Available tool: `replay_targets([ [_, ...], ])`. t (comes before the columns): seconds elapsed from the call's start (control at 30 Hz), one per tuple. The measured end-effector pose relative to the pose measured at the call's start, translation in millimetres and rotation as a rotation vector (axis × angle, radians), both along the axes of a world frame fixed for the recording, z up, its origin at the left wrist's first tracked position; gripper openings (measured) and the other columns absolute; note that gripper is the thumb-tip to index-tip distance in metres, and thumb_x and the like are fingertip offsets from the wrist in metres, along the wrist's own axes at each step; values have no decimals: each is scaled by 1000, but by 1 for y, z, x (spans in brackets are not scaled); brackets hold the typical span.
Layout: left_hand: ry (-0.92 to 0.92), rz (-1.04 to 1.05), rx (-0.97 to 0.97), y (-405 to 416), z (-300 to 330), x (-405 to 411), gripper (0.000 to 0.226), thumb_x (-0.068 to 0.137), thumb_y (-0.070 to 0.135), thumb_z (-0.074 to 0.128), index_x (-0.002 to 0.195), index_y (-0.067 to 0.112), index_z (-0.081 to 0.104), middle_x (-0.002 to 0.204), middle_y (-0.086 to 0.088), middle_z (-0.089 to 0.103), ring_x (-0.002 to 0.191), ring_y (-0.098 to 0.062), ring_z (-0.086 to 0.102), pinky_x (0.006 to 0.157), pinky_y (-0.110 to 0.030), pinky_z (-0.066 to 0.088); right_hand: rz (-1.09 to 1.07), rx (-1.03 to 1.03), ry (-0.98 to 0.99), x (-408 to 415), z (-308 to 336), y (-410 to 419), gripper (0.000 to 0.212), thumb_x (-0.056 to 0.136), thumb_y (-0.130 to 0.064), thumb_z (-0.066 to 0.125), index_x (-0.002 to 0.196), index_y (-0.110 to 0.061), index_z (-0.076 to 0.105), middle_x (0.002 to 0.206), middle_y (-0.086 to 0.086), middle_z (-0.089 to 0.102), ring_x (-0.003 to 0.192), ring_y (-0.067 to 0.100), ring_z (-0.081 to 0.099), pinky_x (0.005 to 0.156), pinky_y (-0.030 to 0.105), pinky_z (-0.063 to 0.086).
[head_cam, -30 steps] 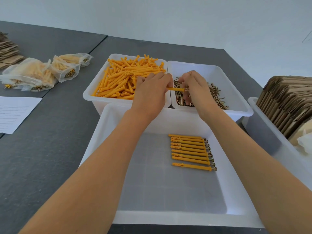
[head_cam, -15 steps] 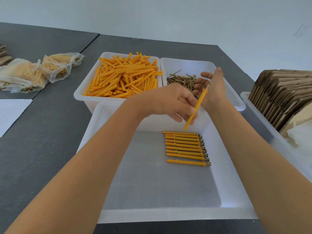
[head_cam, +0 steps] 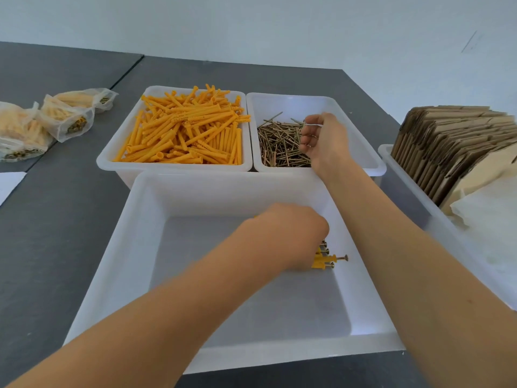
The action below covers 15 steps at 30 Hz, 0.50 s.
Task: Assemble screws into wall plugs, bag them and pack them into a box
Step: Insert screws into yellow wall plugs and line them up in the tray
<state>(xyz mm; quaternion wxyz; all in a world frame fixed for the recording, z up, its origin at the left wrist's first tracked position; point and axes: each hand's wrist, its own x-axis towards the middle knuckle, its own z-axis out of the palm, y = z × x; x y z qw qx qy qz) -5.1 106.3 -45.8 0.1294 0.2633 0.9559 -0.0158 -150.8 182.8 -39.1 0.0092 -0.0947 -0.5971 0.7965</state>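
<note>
Head view, looking down at a grey table [head_cam: 70, 225]. Large white tray [head_cam: 134, 264] fills lower centre; two smaller bins sit just beyond it, side by side and touching.

Left hand [head_cam: 282, 236] is now low inside the large tray, right of centre, knuckles up, lying over the row of assembled plugs [head_cam: 324, 259]. Half a second ago it held one plug-and-screw assembly tilted above that row; that piece is no longer seen in the air. Fingers are hidden under the hand, so I cannot tell whether it has let go. Only the screw-head ends of the row show past the hand, at centre right of the tray.

Right hand [head_cam: 321, 141] has moved back over the screw bin [head_cam: 361, 121], upper centre right, above the pile of loose screws [head_cam: 279, 144]. Fingers are loosely curled, palm turned left; a thin pale glint sits at the fingertips, too small to name. No clear grip visible.

Orange wall plugs [head_cam: 184, 130] are heaped in the plug bin [head_cam: 117, 152], upper centre.

Judgement: one more assembly is being added to the row, and the right hand is already going for the next screw. Assembly stage, bagging not begun for this batch.

Filled bags [head_cam: 67, 116] lie at upper left. Flat cardboard boxes [head_cam: 453, 141] stand in a tray at the right edge.
</note>
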Motion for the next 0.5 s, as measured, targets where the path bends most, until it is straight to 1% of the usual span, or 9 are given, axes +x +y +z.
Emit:
replay_targets([
  [0.03, 32, 2, -33, 2, 1, 2, 32, 87, 6, 55, 63, 16, 36, 66, 0, 39, 54, -17, 40, 48, -25, 27, -1, 7, 1, 0, -1, 0, 28, 100, -14, 34, 88, -7, 58, 64, 4, 53, 49, 15, 45, 47, 24, 40],
  [0.1, 65, -5, -80, 5, 2, 7, 35, 88, 6, 54, 64, 17, 32, 67, 2, 35, 53, -13, 34, 47, -25, 22, 1, 33, -1, -1, -1, -1, 27, 98, -13, 35, 87, -8, 58, 64, 4, 54, 49, 15, 45, 46, 24, 40],
  [0.2, 72, -25, -116, 8, 0, 12, 35, 91, 9, 53, 66, 20, 31, 69, 4, 34, 55, -12, 31, 48, -24, 19, 12, 55, -14, -3, -1, -1, 25, 97, -12, 36, 86, -8, 59, 63, 3, 54, 48, 14, 45, 45, 24, 39],
  [0.4, 90, -53, -142, 17, -8, 15, 32, 91, 10, 53, 67, 20, 34, 68, 6, 38, 54, -11, 34, 48, -23, 20, 17, 74, -12, -4, -2, -2, 23, 93, -7, 38, 84, -8, 59, 61, 4, 54, 47, 14, 45, 43, 23, 38],
  [0.5, 133, -63, -113, 19, -11, 15, 33, 91, 11, 55, 68, 21, 34, 69, 6, 37, 54, -11, 33, 49, -23, 18, 18, 88, -16, -4, -2, -3, 24, 92, -6, 38, 84, -8, 60, 61, 4, 54, 48, 14, 45, 44, 23, 39],
])
